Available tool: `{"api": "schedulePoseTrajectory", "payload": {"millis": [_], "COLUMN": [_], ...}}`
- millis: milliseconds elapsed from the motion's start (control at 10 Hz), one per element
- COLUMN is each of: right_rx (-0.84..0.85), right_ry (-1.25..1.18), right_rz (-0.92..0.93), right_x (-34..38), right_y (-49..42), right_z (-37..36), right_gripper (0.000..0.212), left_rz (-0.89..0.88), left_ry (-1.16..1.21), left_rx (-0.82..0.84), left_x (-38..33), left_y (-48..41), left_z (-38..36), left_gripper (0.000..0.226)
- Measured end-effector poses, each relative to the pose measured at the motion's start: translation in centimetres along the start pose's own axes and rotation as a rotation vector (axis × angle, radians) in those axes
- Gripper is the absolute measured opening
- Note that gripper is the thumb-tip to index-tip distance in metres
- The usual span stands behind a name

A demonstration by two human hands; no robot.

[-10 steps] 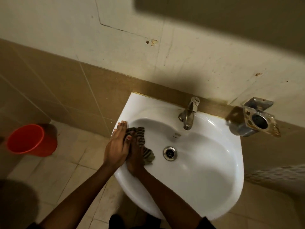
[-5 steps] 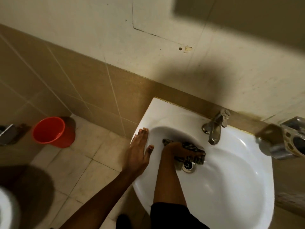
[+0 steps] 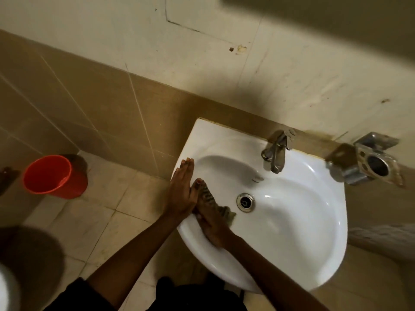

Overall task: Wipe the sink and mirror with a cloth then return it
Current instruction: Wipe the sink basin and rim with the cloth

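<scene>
Down inside the sink point(image 3: 292, 221), the right hand point(image 3: 210, 218) presses a striped cloth point(image 3: 225, 211).

Red bucket point(image 3: 50, 176) on the tiled floor point(image 3: 101, 221), metal tap point(image 3: 275, 153), wall-mounted metal holder point(image 3: 368, 162) near it.

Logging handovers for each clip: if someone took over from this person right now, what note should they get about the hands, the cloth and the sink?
Left hand: open, flat on the left rim of the sink, fingers straight, bracing.
Right hand: open, pressing the striped cloth against the bowl's left inner wall, left of the drain.
Tap: no water seen running.
Done: wiping is under way at the left wall; how much of the bowl has been covered cannot be told.
Left: probably the rest of the bowl, the rim and around the tap.
</scene>
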State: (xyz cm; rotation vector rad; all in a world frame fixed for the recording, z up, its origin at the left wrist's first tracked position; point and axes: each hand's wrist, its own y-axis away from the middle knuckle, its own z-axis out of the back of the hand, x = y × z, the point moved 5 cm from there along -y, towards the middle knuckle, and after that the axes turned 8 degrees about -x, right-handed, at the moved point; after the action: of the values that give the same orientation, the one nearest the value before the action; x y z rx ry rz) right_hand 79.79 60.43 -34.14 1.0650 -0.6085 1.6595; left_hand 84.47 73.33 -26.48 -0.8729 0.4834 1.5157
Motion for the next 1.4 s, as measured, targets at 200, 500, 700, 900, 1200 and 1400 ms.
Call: {"api": "schedulePoseTrajectory", "payload": {"millis": [200,500,700,900,1200,1400], "right_rx": [-0.092,0.397,0.21,-0.333,0.206,0.176], "right_ry": [0.428,0.198,0.95,0.651,-0.239,0.69], "right_rz": [-0.343,-0.093,-0.064,-0.195,-0.354,-0.437], "right_x": [-6.5,1.6,-8.3,-8.9,-9.9,-11.3], "right_y": [0.8,9.7,8.1,0.7,0.1,8.2], "right_z": [4.4,4.2,18.8,12.3,11.9,20.2], "right_gripper": [0.06,0.04,0.101,0.058,0.055,0.092], "left_rz": [-0.012,-0.019,-0.014,-0.004,0.001,0.004], "left_ry": [-0.079,-0.12,-0.122,-0.153,-0.15,-0.1], "left_rx": [0.01,0.028,0.015,-0.019,-0.005,-0.005], "left_x": [0.2,0.1,0.4,0.2,0.0,0.1], "left_y": [0.2,0.1,0.0,0.1,0.0,0.2], "left_z": [-0.1,-0.3,-0.4,-0.2,0.0,-0.2], "left_gripper": [0.08,0.081,0.095,0.094,0.089,0.097]}}
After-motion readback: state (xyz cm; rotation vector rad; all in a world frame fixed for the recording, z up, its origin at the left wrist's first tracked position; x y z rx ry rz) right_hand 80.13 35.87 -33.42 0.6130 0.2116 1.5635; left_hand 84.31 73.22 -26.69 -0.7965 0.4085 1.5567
